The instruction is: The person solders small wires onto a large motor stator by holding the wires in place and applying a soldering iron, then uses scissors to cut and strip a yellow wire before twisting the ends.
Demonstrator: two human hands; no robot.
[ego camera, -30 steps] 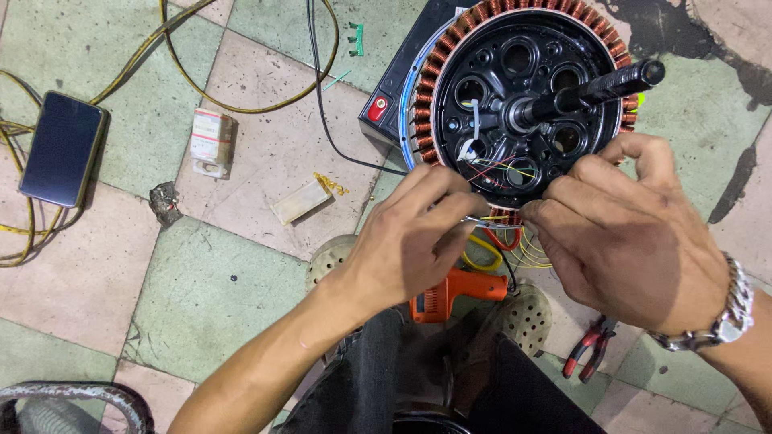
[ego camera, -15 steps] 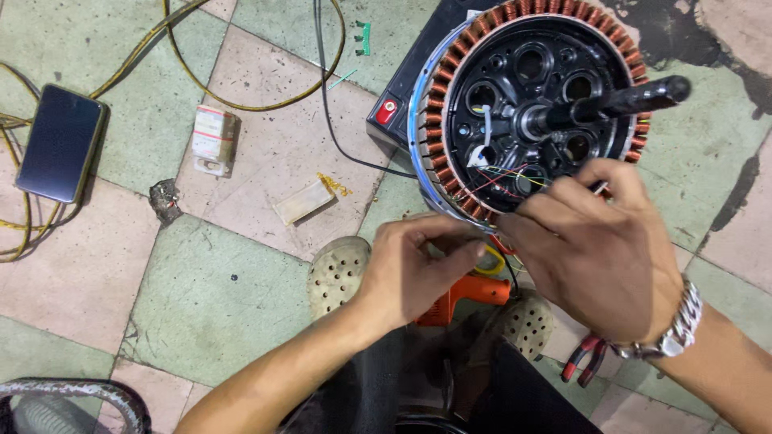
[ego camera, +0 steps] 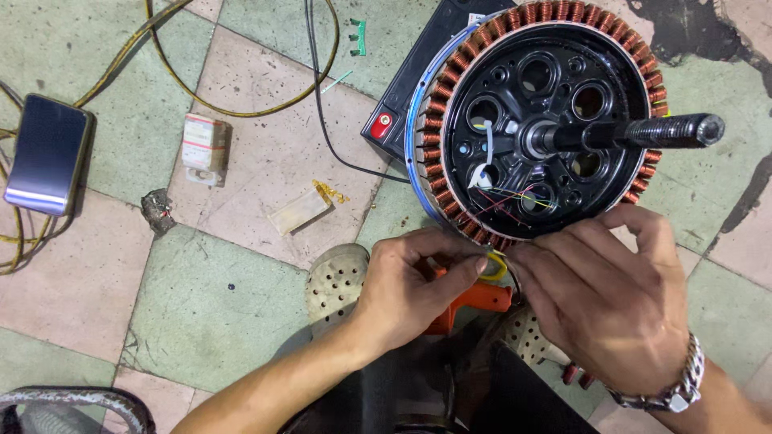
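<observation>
Hands meet at the lower edge of a hub motor stator (ego camera: 547, 120), a black wheel with a ring of copper coils and a blue band on its rim, from which a dark axle (ego camera: 643, 133) sticks out above the right hand. The left hand (ego camera: 406, 293) has its fingers pressed together, pinching a small yellow wire loop (ego camera: 496, 265) at the fingertips. The right hand (ego camera: 611, 293) touches the same loop from the other side with its thumb and forefinger closed on it, and its other fingers are curled over the stator rim; a metal bracelet (ego camera: 671, 390) is on its wrist. Thin red, yellow and blue wires (ego camera: 515, 197) run inside the stator just above both hands. Just under the left hand lies an orange tool handle (ego camera: 470, 301), partly hidden, and below that a perforated beige sandal (ego camera: 338, 281) on the tiled floor (ego camera: 201, 321). Well apart from the left hand, on its far side, lie a dark phone (ego camera: 47, 153), a small carton box (ego camera: 205, 145), a clear plastic piece (ego camera: 301, 210) and a yellow cable (ego camera: 233, 100). Behind the stator stands a black battery (ego camera: 418, 80) with a red terminal.
</observation>
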